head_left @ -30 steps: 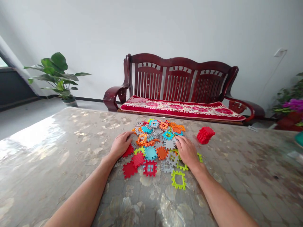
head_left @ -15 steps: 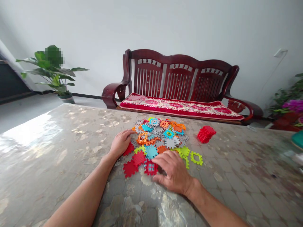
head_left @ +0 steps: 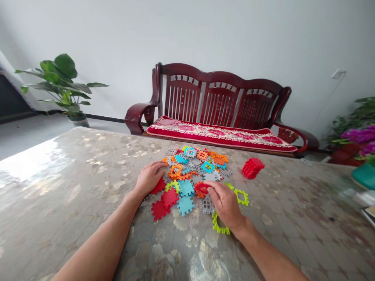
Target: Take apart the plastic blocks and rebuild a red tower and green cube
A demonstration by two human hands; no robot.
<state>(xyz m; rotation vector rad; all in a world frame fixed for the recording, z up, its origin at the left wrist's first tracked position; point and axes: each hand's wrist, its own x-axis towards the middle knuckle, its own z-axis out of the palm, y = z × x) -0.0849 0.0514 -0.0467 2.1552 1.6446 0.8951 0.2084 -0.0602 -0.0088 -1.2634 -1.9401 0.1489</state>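
Observation:
My right hand [head_left: 224, 201] pinches a red interlocking tile [head_left: 201, 187] by its edge, raised above the near side of a heap of notched plastic tiles [head_left: 193, 162]. Beneath that hand lie a grey window tile [head_left: 207, 205] and a yellow-green frame tile [head_left: 219, 225], both partly covered. My left hand [head_left: 149, 177] rests flat at the heap's left edge, fingers stretched out beside a dark red tile [head_left: 158, 186]. Two overlapping red tiles [head_left: 161, 208] and a light blue tile [head_left: 185, 205] lie closer to me.
A stack of red tiles [head_left: 252, 168] stands right of the heap. The table [head_left: 88, 187] has a glossy patterned cover. Behind it is a wooden bench [head_left: 215, 101]; potted plants [head_left: 66, 82] stand left and right. A teal container [head_left: 365, 175] sits at the right edge.
My right hand has picked up the red window tile and raised it, uncovering the light blue tile. The yellow-green frame now lies nearer to me. My left hand stays in place.

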